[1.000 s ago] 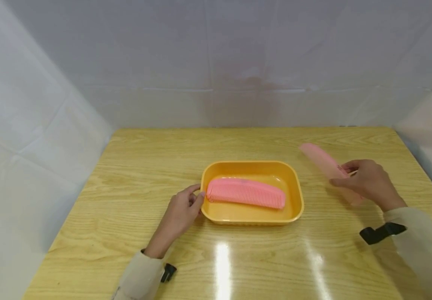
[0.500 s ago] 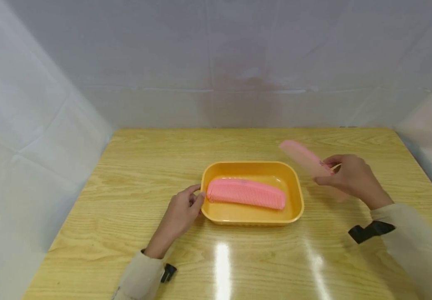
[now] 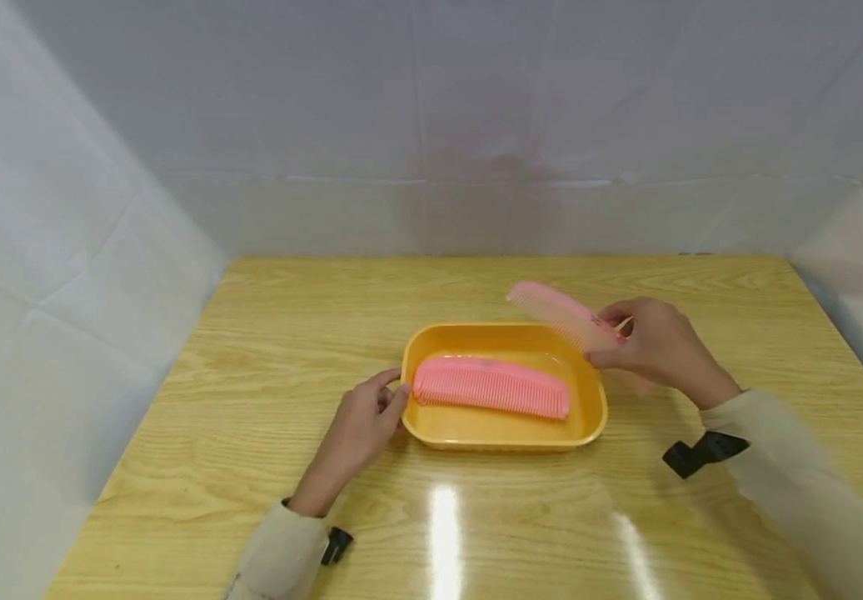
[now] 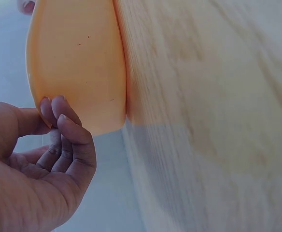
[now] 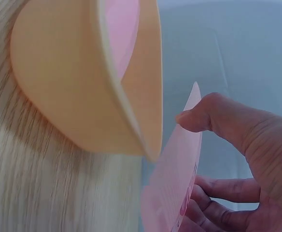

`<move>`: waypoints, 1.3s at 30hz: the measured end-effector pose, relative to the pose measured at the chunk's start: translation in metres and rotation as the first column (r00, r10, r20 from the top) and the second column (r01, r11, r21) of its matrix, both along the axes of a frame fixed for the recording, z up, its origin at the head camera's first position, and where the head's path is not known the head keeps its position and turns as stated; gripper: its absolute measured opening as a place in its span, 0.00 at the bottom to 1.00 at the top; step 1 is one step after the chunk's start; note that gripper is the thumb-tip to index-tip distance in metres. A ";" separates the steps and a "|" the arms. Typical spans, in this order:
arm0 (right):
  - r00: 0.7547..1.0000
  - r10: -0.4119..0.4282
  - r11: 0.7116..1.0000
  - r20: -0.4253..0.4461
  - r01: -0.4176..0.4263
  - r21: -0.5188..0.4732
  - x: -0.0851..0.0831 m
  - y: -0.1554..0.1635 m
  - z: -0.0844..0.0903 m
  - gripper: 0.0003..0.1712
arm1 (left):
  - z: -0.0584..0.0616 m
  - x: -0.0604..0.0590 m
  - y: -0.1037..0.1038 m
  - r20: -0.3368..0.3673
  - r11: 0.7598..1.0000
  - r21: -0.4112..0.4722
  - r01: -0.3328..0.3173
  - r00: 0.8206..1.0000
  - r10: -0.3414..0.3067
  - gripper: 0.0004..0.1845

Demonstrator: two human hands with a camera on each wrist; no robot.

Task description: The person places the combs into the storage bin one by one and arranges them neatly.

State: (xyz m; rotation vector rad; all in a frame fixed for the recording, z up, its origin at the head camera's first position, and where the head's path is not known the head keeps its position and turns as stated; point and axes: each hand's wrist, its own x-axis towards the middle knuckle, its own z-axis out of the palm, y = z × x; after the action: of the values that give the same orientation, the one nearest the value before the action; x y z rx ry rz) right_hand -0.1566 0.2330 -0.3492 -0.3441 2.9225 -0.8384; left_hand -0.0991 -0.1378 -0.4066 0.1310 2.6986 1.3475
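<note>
A yellow-orange plastic basin (image 3: 506, 443) stands on the wooden table, with a pink comb (image 3: 487, 386) lying inside, teeth toward the near side. My left hand (image 3: 362, 421) pinches the basin's left rim between thumb and fingers; in the left wrist view the fingertips (image 4: 63, 104) press against its outer wall. My right hand (image 3: 656, 343) holds a second pink comb (image 3: 555, 310) by its right end, thumb on one face and fingers on the other. That comb slants up to the left and overlaps the basin's back right corner in the head view.
The wooden table (image 3: 289, 333) carries the basin near its middle. White sheeting (image 3: 326, 125) hangs behind the table and along both sides. Black straps (image 3: 705, 452) sit at both wrists over light sleeves.
My right hand has carried its comb leftward, from the right part of the table to the basin's back right corner. My left hand, the basin and the comb inside have stayed put.
</note>
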 end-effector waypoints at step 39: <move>0.945 0.324 0.941 0.037 -0.326 0.096 -0.001 -0.094 -0.019 0.32 | 0.000 0.001 -0.002 0.001 1.000 0.008 0.019 1.000 -0.019 0.22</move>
State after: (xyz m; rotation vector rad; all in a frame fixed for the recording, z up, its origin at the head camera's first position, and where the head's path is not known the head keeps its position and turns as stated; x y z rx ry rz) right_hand -0.1571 0.1387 -0.3685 -0.7772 2.7620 -0.6384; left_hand -0.0984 -0.1402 -0.4067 0.1564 2.6841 1.3525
